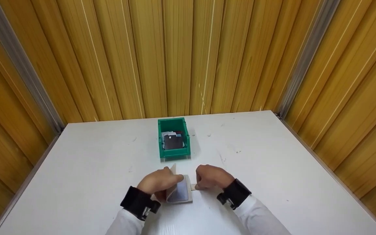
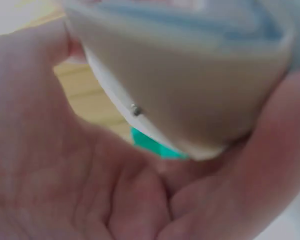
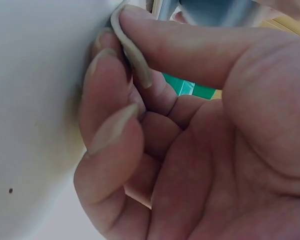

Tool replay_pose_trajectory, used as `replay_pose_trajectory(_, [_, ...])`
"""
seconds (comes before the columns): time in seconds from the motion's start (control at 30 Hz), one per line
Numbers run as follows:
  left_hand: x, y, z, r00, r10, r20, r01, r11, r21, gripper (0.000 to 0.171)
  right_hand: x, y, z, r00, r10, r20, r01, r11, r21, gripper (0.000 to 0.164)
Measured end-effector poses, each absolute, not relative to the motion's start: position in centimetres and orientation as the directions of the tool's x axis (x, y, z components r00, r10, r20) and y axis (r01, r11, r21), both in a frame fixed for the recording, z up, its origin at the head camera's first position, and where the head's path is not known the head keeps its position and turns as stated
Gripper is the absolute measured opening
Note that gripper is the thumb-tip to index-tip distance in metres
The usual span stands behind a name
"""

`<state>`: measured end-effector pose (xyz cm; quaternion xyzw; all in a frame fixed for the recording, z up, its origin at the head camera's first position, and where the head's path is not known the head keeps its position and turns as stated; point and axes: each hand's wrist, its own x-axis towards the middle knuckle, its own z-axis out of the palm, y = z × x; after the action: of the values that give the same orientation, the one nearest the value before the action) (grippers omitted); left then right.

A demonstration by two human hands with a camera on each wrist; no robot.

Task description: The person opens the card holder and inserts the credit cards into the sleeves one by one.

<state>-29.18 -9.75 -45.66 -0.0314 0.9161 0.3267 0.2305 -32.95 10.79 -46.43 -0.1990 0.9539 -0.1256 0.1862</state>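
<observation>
A cream card holder [image 1: 190, 197] lies part open on the white table, clear bluish sleeves [image 1: 180, 192] showing inside. My left hand [image 1: 158, 181] grips its raised left cover, thumb over the top edge. In the left wrist view that cover [image 2: 190, 95] bends between fingers and thumb, and a small metal snap [image 2: 136, 109] shows near its edge; the picture is blurred. To the right, my right hand [image 1: 213, 177] pinches the holder's short closing strap [image 1: 193, 187]. The right wrist view shows this strap [image 3: 135, 57] between thumb and index finger, the other fingers curled.
Beyond the hands stands a green bin [image 1: 175, 152] with several cards, a black card [image 1: 174, 142] at the front. Yellow wood-look panels [image 1: 178, 58] wall the back and sides of the white table [image 1: 93, 163].
</observation>
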Motion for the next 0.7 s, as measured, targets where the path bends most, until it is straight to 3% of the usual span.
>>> replay_pose_trajectory(0.2, [-29.8, -14.2, -45.8, -0.888, 0.227, -0.4, -0.151, 0.678, 0.72, 0.034, -32.8, 10.8, -46.6, -0.852, -0.417, -0.317, -0.321, 0.894, -0.314, 0.009])
replay_pose_trajectory(0.37, [-30.6, -17.5, -46.8, -0.867, 0.272, -0.417, -0.207, 0.564, 0.799, 0.045, -32.9, 10.8, -46.8, -0.852, -0.408, -0.328, -0.307, 0.897, -0.318, 0.011])
replay_pose_trajectory(0.57, [-31.0, -19.3, -47.8, -0.886, 0.204, -0.417, -0.205, 0.635, 0.745, 0.045, -33.1, 10.8, -46.7, -0.856, -0.39, -0.341, -0.286, 0.904, -0.316, 0.013])
replay_pose_trajectory(0.7, [-30.9, -19.7, -48.1, -0.897, 0.153, -0.415, -0.21, 0.678, 0.704, 0.033, -33.1, 10.9, -46.7, -0.863, -0.375, -0.337, -0.275, 0.91, -0.31, 0.015])
